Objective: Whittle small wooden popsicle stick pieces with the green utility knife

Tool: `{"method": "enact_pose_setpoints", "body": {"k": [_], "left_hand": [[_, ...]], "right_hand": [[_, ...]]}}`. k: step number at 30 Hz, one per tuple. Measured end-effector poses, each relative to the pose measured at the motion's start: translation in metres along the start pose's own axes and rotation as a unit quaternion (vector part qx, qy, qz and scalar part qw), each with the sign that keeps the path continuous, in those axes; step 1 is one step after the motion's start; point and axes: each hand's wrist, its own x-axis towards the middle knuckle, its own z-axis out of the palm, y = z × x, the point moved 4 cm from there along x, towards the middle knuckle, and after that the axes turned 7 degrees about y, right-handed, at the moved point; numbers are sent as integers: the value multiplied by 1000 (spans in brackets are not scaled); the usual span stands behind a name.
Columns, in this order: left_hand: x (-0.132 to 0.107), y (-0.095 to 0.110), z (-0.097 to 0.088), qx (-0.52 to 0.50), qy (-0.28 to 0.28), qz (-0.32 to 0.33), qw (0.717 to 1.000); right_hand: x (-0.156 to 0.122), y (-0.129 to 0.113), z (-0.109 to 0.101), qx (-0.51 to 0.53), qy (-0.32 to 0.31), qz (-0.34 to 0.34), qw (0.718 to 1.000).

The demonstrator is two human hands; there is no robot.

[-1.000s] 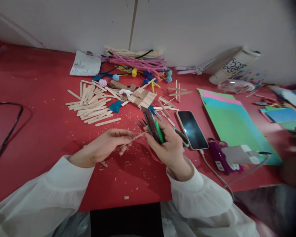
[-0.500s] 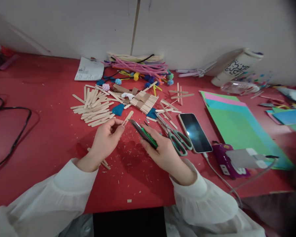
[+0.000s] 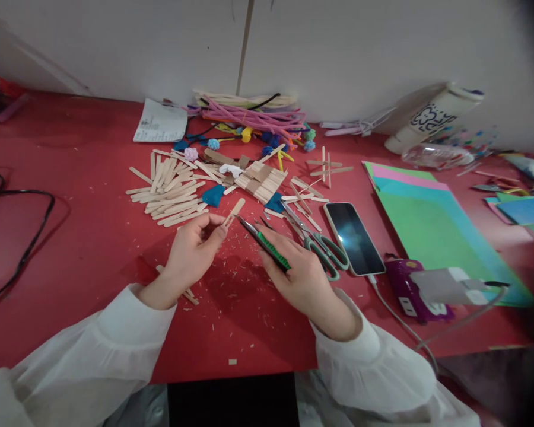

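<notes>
My left hand (image 3: pixel 191 252) pinches a short wooden craft stick (image 3: pixel 234 211), holding it tilted up toward the far right. My right hand (image 3: pixel 299 274) is closed round a green-and-black utility knife (image 3: pixel 267 246), whose blade tip points at the stick's lower end, close to my left fingertips. Both hands hover low over the red table (image 3: pixel 71 237), which is strewn with wood shavings below them. A pile of loose craft sticks (image 3: pixel 169 190) lies just beyond my left hand. A panel of glued sticks (image 3: pixel 263 181) sits behind the knife.
Green-handled scissors (image 3: pixel 323 249) and a phone (image 3: pixel 353 237) lie right of my right hand. A purple power strip with a white charger (image 3: pixel 431 284) is further right. Coloured paper sheets (image 3: pixel 427 219), pipe cleaners and pom-poms (image 3: pixel 253 121), a white bottle (image 3: pixel 431 118) and a black cable (image 3: pixel 22 237) are around.
My hands dropped closer to the table. The left hand turned its stick from lying sideways to pointing up and away. The knife tilted from upright to low, its tip toward the stick.
</notes>
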Motion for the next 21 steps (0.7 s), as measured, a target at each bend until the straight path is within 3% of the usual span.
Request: {"method": "enact_pose_setpoints", "body": {"k": [15,19,21], "left_hand": [[-3,5,-2,60,27,60,996],[-3,3,-3,48,16,28,998],[-1,3,-3,28,12,7,1000]], "right_hand": [[-1,-2,2,5,0,15,1000],[-3,-14,0,12,-8,-39,999],[-2,-14,-7,23,32,-37,999]]}}
